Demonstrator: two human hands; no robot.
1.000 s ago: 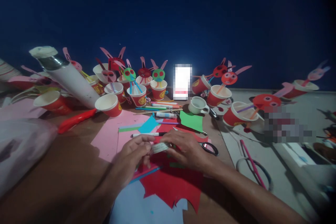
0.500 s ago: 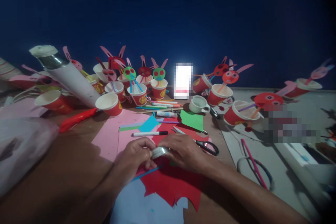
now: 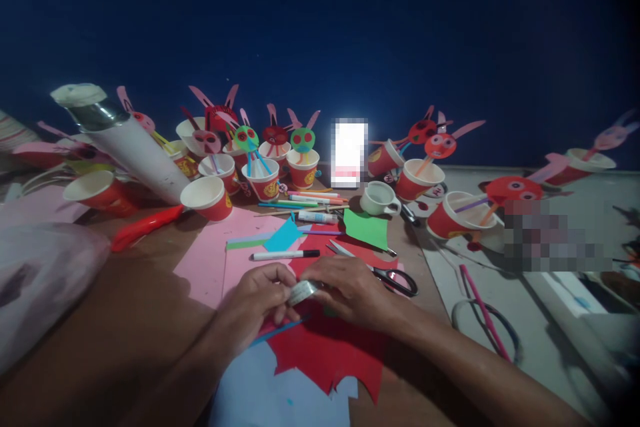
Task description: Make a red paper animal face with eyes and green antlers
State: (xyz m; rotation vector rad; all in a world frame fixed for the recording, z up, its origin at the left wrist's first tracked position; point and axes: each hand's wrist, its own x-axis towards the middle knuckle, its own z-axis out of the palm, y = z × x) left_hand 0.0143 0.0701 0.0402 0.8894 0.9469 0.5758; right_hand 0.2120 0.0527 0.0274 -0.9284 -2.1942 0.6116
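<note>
Crosswise, pale strip point(image 3: 303, 291) between left hand point(image 3: 257, 303) and right hand point(image 3: 350, 290).

A matt red paper sheet point(image 3: 325, 353) lies on the smooth brown wooden worktop point(image 3: 140, 300). The small silvery strip point(image 3: 303, 291) at centre looks glossy. At upper left, the white tube's metal end point(image 3: 95, 117) shines; the red-and-white paper cups point(image 3: 207, 199) look matt.
</note>
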